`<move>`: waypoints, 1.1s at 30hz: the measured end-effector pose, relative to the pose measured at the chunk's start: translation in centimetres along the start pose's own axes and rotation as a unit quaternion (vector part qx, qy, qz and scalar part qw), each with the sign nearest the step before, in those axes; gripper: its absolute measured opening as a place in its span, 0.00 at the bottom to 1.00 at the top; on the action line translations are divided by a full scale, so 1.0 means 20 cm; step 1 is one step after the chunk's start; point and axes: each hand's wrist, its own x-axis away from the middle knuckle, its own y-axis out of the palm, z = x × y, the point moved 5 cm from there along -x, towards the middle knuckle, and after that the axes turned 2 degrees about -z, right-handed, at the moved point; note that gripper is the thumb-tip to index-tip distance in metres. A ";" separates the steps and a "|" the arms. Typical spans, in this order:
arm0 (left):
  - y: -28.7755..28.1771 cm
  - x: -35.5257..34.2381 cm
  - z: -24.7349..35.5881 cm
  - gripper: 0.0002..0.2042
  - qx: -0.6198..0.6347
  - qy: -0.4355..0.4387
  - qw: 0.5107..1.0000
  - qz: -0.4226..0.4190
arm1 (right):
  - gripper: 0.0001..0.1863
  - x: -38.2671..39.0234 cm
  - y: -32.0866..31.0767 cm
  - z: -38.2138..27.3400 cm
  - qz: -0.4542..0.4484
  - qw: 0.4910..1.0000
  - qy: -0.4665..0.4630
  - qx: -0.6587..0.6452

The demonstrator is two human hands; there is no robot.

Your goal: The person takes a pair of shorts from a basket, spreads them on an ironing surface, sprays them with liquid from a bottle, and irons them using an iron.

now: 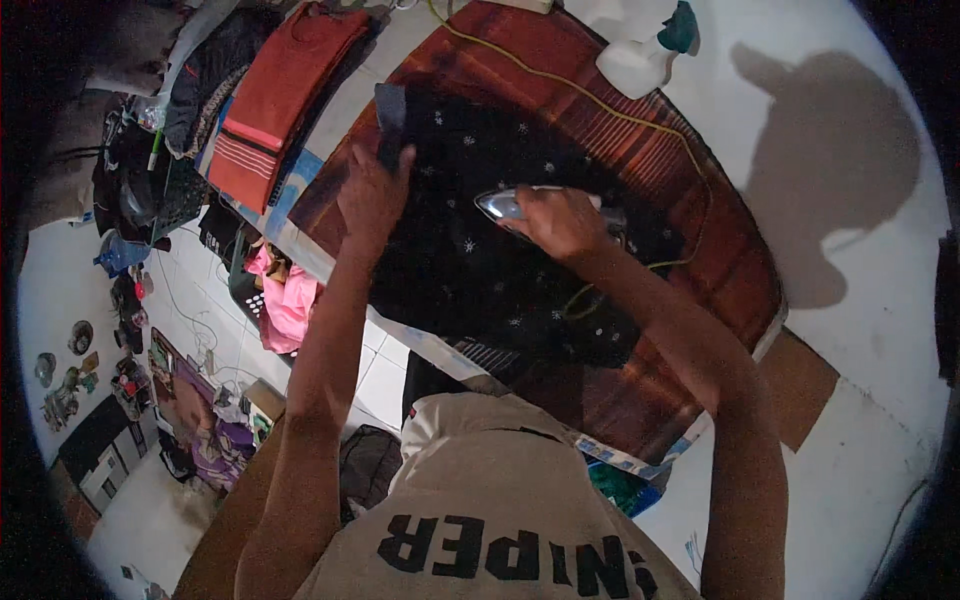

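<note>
My right hand (560,225) is closed around a silver and white iron (500,205), which points left over a black garment (470,285) with small white motifs. The garment is spread on a reddish-brown, striped cloth (610,400) covering an ironing surface. My left hand (372,195) is at the garment's upper-left edge, just below a dark blue-grey narrow part (390,105), with thumb and fingers apart. A yellow cord (580,86) runs across the covering and loops near my right forearm.
A white spray bottle (635,65) with a green head stands at the upper right, beside a white wall. Folded red fabric (270,120) lies upper left. Below are a basket of pink clothing (290,300), a white tiled floor (205,280), dark bundles of clothes (130,190) and scattered items.
</note>
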 end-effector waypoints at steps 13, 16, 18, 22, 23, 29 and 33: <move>-0.11 0.28 0.25 0.28 0.010 0.061 0.995 -0.080 | 0.22 0.09 -0.01 -0.01 -0.089 0.988 0.125 -0.026; 0.04 0.53 0.49 0.30 0.019 0.173 0.975 -0.142 | 0.19 0.41 0.08 -0.06 -0.008 0.996 0.074 0.041; 0.12 0.59 0.58 0.34 -0.041 0.207 0.961 -0.178 | 0.19 0.62 0.18 0.31 0.065 0.931 0.201 -0.296; 0.12 0.62 0.52 0.33 -0.065 0.199 0.963 -0.167 | 0.21 0.73 -0.26 0.54 0.117 0.968 0.198 -0.101; 0.13 0.61 0.55 0.34 -0.072 0.197 0.963 -0.170 | 0.22 0.78 -0.32 0.67 0.105 0.969 0.218 -0.057; 0.17 0.74 0.69 0.35 -0.018 0.206 0.963 -0.173 | 0.21 0.76 -0.11 0.44 0.046 0.987 0.149 -0.047; 0.15 0.77 0.68 0.34 -0.029 0.212 0.962 -0.167 | 0.22 0.55 -0.09 0.37 -0.004 0.981 0.171 0.095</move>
